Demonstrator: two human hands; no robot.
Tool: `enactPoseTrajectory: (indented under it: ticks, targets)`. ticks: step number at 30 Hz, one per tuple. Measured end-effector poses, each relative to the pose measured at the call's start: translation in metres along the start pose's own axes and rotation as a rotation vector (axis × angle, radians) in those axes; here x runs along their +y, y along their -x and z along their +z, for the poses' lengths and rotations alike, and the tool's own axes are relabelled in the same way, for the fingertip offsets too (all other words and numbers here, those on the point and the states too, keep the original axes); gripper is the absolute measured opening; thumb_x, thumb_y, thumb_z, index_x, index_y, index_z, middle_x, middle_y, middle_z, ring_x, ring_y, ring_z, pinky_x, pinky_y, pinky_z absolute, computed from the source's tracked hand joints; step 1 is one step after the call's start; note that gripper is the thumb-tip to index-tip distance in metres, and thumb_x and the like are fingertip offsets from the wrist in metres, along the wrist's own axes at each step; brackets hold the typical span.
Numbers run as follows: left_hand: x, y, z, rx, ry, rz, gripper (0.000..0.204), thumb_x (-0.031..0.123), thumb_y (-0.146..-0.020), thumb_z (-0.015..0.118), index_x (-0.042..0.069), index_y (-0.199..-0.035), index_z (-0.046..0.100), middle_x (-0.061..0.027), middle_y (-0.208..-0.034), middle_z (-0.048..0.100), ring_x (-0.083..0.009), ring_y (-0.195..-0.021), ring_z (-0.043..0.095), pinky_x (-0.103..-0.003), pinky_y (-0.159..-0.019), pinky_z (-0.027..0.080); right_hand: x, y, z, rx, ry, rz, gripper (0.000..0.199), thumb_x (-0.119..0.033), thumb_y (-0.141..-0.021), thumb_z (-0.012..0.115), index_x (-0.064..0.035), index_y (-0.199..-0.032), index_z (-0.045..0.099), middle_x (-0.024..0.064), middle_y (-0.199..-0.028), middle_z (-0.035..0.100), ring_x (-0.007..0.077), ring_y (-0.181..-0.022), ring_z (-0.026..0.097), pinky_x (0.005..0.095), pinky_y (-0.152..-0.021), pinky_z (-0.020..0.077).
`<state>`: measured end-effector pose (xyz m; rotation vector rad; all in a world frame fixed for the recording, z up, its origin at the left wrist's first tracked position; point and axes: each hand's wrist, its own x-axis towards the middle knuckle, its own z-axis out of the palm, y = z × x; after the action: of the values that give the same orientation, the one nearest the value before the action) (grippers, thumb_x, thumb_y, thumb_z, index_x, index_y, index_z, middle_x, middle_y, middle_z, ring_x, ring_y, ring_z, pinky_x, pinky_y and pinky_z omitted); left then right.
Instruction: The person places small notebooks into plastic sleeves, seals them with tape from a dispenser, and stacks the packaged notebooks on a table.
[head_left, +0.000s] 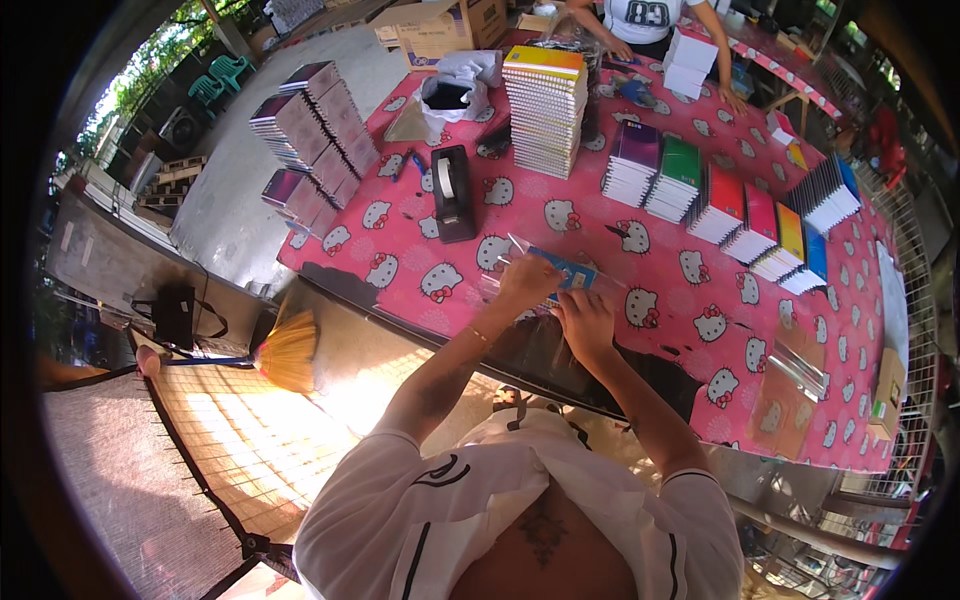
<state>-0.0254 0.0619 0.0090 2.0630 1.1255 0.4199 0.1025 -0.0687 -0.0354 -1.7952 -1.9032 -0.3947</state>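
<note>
At the table's near edge, a blue-covered notebook (580, 273) lies in a clear plastic sleeve (613, 290) that sticks out past its sides. My left hand (530, 280) grips the notebook's left part through the plastic, fingers curled. From the right, my right hand (585, 312) holds its near edge, with the fingers bent over the cover. Both hands hide much of the notebook's near side. Beyond my left hand stands a black tape dispenser (453, 205) with a roll of clear tape.
A tall notebook stack (547, 115) with a yellow top stands ahead, beside a plastic bag (455, 95). Rows of coloured notebooks (718, 205) fill the right; more stacks (318, 140) stand left. Clear sleeves (790, 385) lie at the right. A co-worker's hand (620, 50) is across the table.
</note>
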Motion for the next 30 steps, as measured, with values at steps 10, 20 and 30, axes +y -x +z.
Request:
enactPoseTrajectory:
  ticks: [10,20,30]
  targets:
    - [-0.008,0.025,0.005,0.011,-0.574,0.025,0.048,0.053,-0.086,0.068,0.005,-0.093,0.07,-0.0205,-0.093,0.071,-0.0387,-0.093,0.069,-0.051,-0.082,0.052,0.002,-0.008,-0.02,-0.057,-0.027,0.046,0.052,-0.043,-0.084,0.072,-0.0108,-0.124,0.064,0.0051,-0.107,0.059,0.0232,-0.107,0.057,0.0389,-0.085,0.041]
    - [0.004,0.055,0.015,0.444,-0.241,0.763,0.033,0.018,-0.086,0.073,0.009,-0.117,0.063,-0.0159,-0.112,0.065,-0.0313,-0.094,0.065,-0.045,-0.082,0.051,0.12,-0.108,-0.013,-0.79,-0.817,0.499,0.09,-0.082,-0.092,0.028,-0.0091,-0.131,0.065,0.0202,-0.113,0.071,0.0316,-0.109,0.068,0.0411,-0.091,0.0509]
    - [-0.065,0.001,-0.024,0.729,0.143,0.25,0.025,0.009,-0.096,0.057,-0.002,-0.118,0.064,-0.0145,-0.088,0.067,-0.0216,-0.083,0.067,-0.036,-0.068,0.054,0.056,-0.073,-0.089,0.024,-0.591,0.11,0.06,-0.054,-0.094,0.061,-0.0138,-0.138,0.057,0.0143,-0.135,0.059,0.0311,-0.127,0.056,0.0418,-0.1,0.0457]
